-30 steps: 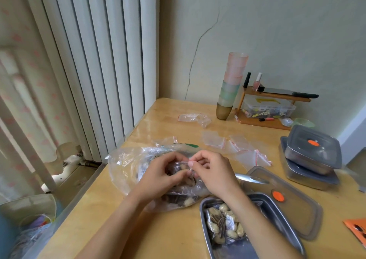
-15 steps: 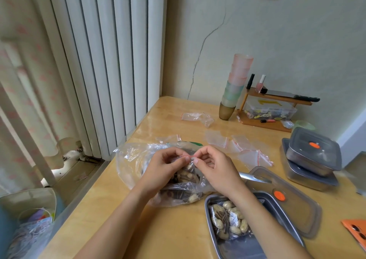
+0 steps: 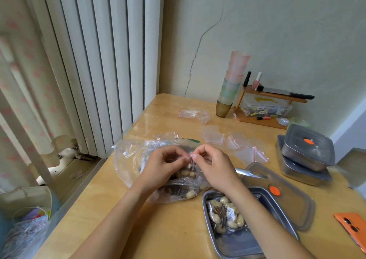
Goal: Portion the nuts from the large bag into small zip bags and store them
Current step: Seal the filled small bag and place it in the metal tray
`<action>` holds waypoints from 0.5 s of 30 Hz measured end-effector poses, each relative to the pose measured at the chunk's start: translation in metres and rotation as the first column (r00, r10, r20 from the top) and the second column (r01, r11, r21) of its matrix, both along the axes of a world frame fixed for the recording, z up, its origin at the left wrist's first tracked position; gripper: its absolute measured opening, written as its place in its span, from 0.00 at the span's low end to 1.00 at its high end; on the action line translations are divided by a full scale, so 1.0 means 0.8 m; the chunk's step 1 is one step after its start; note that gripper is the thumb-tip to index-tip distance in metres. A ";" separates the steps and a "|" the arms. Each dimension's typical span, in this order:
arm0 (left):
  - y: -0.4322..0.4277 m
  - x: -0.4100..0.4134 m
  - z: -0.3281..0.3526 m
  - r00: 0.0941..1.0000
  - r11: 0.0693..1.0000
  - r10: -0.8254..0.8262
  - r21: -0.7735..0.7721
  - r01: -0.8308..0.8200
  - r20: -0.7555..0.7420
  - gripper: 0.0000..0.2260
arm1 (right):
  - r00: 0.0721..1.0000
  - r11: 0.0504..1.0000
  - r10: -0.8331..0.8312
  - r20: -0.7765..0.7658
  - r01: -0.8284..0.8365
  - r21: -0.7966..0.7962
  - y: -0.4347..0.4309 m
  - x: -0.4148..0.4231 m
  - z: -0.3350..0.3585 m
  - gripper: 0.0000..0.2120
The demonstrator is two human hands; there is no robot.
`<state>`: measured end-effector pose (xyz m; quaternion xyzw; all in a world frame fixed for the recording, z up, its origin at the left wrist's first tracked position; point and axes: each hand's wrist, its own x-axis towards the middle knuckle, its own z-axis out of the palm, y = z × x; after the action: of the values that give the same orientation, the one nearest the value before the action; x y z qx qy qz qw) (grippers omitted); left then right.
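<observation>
- Both hands meet at centre frame: the left hand [image 3: 164, 166] and the right hand [image 3: 214, 168] each have a fingertip-and-thumb grip on the top edge of a small zip bag [image 3: 187, 171], fingers curled, the two pinches almost touching.
- The small zip bag hangs below the fingers with pale nuts and dark bits showing through. Its sides are mostly hidden by the hands, and whether its strip is sealed cannot be told.
- It is held right over the large bag [image 3: 128, 159], which lies crumpled on the tabletop [image 3: 158, 231]. More nuts show under the left wrist; the large bag's mouth is hard to make out.
- Lower right of the hands stands a steel tray [image 3: 204, 209] with one filled bag [image 3: 223, 216] inside. The right forearm crosses it and the frame's bottom edge cuts it off.
- Its lid [image 3: 293, 205] lies just beside it, with a metal handle [image 3: 247, 172] poking out from behind the right hand.
- Empty zip bags [image 3: 239, 146] lie scattered above the hands; stacked lidded containers [image 3: 308, 153] sit at the right, and an orange phone [image 3: 354, 227] is cropped at the right edge.
- Open tabletop lies at lower centre and above the large bag; the tabletop's left edge runs close beside that bag.
- Compared with half a second ago, the pinch is the same and the fingertips sit a little closer; nothing on the tabletop has shifted.
</observation>
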<state>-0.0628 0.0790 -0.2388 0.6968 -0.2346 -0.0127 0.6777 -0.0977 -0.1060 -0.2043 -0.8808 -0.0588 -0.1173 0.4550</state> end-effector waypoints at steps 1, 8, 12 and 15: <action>0.000 0.000 0.000 1.000 1.000 0.007 0.000 -0.007 -0.001 0.04 | 1.000 1.000 0.003 0.001 -0.003 0.001 0.000 0.001 0.000 0.05; -0.002 -0.003 0.002 0.998 0.999 0.048 -0.002 -0.048 0.039 0.04 | 1.000 1.000 0.000 0.014 0.000 0.009 -0.002 0.001 -0.004 0.04; -0.002 -0.002 0.001 0.979 0.984 0.111 0.120 -0.132 0.170 0.04 | 0.998 0.998 -0.058 0.014 0.058 -0.001 -0.002 0.003 -0.005 0.05; 0.000 0.002 -0.001 0.973 0.978 0.145 0.125 -0.169 0.180 0.04 | 0.997 0.997 -0.079 0.006 0.079 -0.001 -0.003 0.004 -0.005 0.05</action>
<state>-0.0616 0.0793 -0.2395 0.7574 -0.2343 0.0842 0.6036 -0.0946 -0.1086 -0.2083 -0.8823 -0.0251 -0.1377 0.4494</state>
